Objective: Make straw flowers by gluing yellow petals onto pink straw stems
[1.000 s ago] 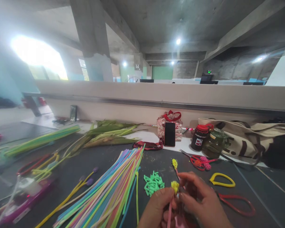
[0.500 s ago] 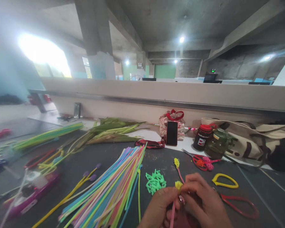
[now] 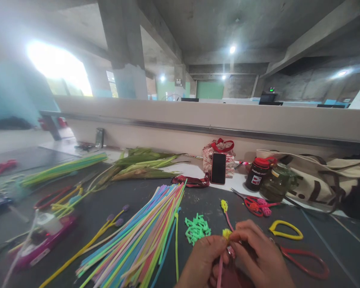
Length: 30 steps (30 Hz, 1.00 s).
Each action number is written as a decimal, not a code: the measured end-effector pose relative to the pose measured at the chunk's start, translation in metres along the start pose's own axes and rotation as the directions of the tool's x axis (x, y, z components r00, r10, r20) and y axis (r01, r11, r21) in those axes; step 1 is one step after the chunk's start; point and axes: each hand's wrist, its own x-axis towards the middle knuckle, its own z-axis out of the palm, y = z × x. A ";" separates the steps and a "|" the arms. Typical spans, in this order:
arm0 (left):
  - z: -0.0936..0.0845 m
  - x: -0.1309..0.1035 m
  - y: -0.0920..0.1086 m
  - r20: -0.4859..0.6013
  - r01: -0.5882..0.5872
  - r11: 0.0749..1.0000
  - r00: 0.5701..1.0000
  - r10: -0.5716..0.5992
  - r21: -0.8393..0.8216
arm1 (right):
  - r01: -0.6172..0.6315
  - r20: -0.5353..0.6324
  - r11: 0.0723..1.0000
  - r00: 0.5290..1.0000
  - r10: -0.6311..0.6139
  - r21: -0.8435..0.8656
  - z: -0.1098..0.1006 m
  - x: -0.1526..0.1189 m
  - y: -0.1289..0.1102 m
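My left hand (image 3: 204,258) is closed, its thumb and forefinger pinching a thin pink stem (image 3: 219,269) just under a small yellow tuft (image 3: 227,233). Close against it from the right, my right hand (image 3: 254,250) is also closed, with its fingertips at the base of the same tuft. A shiny reddish object (image 3: 230,252) shows between the hands, too small to name. Beyond the fingers lies a second yellow flower-like head (image 3: 224,205) on a pink stem. A pile of short green tube pieces (image 3: 197,229) sits left of the tuft.
Long pastel sticks (image 3: 138,236) fan out on the dark tabletop at left. Yellow-handled and red-handled scissors (image 3: 305,260) lie right of my hands. Behind stand a phone (image 3: 218,169), a black jar (image 3: 256,174), a green jug (image 3: 277,184) and a canvas bag (image 3: 317,180). Corn husks (image 3: 144,164) rest at back left.
The view has shifted slightly, so everything sits a little further right. Both hands keep the same grip at the yellow tuft, with barely any finger movement.
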 end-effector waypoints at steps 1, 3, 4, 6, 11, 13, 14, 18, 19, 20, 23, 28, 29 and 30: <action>0.000 0.001 0.000 -0.001 -0.005 1.000 1.000 0.005 0.003 | -0.010 -0.004 1.000 1.000 0.010 0.001 0.001 0.000 0.000; 0.002 0.001 -0.001 -0.003 -0.013 1.000 1.000 0.013 0.012 | -0.027 -0.022 1.000 0.999 0.027 0.005 0.002 0.000 0.000; 0.002 0.001 -0.001 -0.006 -0.015 1.000 1.000 0.015 0.018 | -0.031 -0.025 0.999 0.999 0.031 0.010 0.003 0.000 0.001; 0.003 0.001 -0.001 -0.009 -0.019 0.999 1.000 0.020 0.035 | -0.029 -0.018 0.999 0.999 0.029 0.025 0.004 0.000 0.001; 0.003 0.001 0.000 -0.010 -0.049 0.997 0.999 0.050 0.065 | -0.018 -0.021 0.999 1.000 0.019 0.048 0.004 0.001 -0.002; 0.002 0.002 -0.001 -0.027 -0.056 0.996 0.998 0.058 0.067 | -0.011 -0.042 0.998 0.999 0.014 0.063 0.004 0.000 -0.001; 0.001 0.003 -0.001 -0.035 -0.054 0.996 0.998 0.056 0.070 | -0.015 -0.056 0.997 0.998 0.019 0.073 0.004 0.000 0.000; -0.002 0.003 -0.002 -0.014 -0.068 0.996 0.997 0.069 0.061 | -0.157 -0.100 0.968 0.979 0.178 0.195 0.006 -0.003 0.007; -0.003 0.002 -0.001 0.000 -0.073 0.996 0.997 0.073 0.053 | -0.224 -0.093 0.940 0.963 0.254 0.256 0.007 -0.004 0.009; -0.003 0.001 0.000 0.018 -0.074 0.996 0.997 0.074 0.045 | -0.291 -0.065 0.897 0.942 0.329 0.332 0.008 -0.004 0.009; -0.004 -0.003 0.004 0.074 -0.069 0.997 0.995 0.066 0.043 | -0.422 0.104 0.687 0.885 0.454 0.592 0.013 -0.002 0.006; -0.004 -0.007 0.007 0.087 -0.064 0.994 0.995 0.056 0.091 | -0.459 0.300 0.429 0.871 0.388 0.778 0.019 0.004 -0.009; -0.005 -0.006 0.006 0.079 -0.064 0.993 0.995 0.056 0.099 | -0.462 0.307 0.421 0.870 0.386 0.781 0.019 0.005 -0.010; -0.005 -0.006 0.005 0.070 -0.063 0.992 0.996 0.056 0.107 | -0.459 0.303 0.426 0.872 0.385 0.779 0.018 0.005 -0.010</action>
